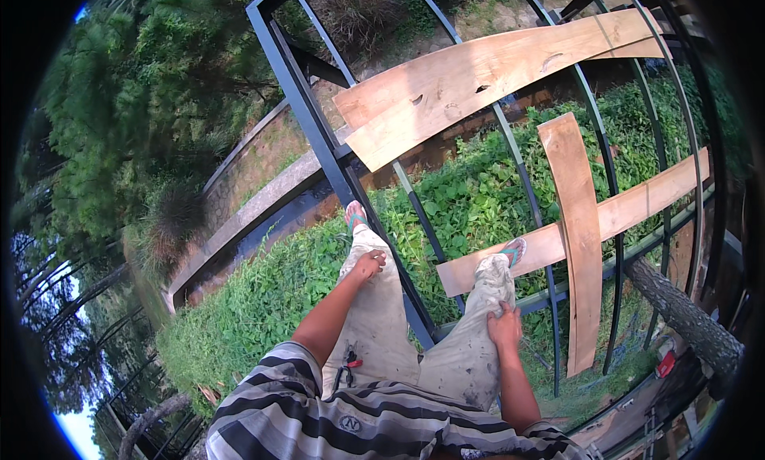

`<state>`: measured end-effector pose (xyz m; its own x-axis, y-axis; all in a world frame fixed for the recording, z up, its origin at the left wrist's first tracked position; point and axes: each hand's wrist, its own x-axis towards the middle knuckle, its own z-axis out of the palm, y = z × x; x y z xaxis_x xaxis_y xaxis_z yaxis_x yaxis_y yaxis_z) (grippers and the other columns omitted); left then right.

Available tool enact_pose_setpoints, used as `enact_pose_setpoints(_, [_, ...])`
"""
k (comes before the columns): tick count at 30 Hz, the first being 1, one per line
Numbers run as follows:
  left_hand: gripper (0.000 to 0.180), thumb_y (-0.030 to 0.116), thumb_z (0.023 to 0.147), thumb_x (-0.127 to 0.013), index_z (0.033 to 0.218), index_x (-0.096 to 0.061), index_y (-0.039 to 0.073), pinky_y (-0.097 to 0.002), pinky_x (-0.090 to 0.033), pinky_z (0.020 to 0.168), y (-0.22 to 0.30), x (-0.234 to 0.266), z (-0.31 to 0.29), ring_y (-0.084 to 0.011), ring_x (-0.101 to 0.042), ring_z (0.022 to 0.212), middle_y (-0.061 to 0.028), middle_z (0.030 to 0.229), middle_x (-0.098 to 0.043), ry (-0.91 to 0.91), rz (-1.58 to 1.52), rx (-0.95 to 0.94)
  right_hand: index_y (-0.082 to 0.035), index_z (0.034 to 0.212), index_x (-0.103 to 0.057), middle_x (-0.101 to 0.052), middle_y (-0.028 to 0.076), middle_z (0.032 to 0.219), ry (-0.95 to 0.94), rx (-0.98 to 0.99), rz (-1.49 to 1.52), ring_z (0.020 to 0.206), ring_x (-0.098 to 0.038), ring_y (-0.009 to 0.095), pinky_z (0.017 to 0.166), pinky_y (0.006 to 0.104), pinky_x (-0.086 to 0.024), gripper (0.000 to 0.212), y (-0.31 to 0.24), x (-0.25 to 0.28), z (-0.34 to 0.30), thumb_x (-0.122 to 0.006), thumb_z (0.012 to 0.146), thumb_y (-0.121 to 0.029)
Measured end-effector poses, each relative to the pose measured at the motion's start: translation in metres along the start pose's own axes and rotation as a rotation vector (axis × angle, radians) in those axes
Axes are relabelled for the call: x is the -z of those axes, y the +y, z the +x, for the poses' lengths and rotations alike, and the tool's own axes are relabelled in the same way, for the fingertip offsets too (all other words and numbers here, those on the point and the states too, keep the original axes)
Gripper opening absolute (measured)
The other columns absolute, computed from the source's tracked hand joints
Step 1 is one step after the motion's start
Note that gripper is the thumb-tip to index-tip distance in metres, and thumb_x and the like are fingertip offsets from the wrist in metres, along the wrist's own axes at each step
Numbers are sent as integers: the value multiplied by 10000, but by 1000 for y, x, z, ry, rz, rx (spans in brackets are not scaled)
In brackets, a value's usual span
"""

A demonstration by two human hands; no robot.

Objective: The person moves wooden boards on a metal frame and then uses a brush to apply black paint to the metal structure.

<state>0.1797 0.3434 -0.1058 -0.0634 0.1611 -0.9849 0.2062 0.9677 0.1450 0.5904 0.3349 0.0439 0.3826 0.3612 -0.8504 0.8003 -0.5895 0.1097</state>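
My left hand (370, 264) is closed at the left knee, its fingers curled against the pale, stained trouser leg (366, 317). On the other thigh, my right hand (504, 326) grips the cloth of the right trouser leg (470, 352), which is bunched toward the shin. My left sandalled foot (355, 215) is on the dark metal beam (319, 145). Beneath my right foot (514, 251) lies a narrow wooden plank (637, 213). Red-handled pliers (347, 368) hang at my waist.
A short board (580, 245) crosses the narrow plank. Wide boards (478, 78) lie farther out across the dark metal bars (518, 153). Open gaps between bars show green plants (454, 189) and a water channel (295, 213) below. A tree trunk (685, 321) stands at the right.
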Motion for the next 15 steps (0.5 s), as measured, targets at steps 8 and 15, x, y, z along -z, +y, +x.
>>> enact_pose_setpoints(8, [538, 472, 1036, -509, 1441, -474, 119, -467, -494, 947, 78, 165, 269, -267, -614, 1168, -116, 1309, -625, 332, -437, -203, -156, 1307, -636, -517, 148, 1467, 50, 21, -211, 1263, -557, 387, 1040, 479, -475, 507, -11, -83, 24, -675, 840, -349])
enact_pose_setpoints(15, [619, 504, 1040, -476, 1507, -387, 108, -485, -451, 1014, 170, 271, 413, -289, -547, 1263, -122, 1412, -549, 448, -470, -388, -70, 1427, -534, -670, 238, 1206, -111, 331, 154, 1057, -683, 366, 941, 450, -531, 526, -102, -173, 183, -650, 946, -251])
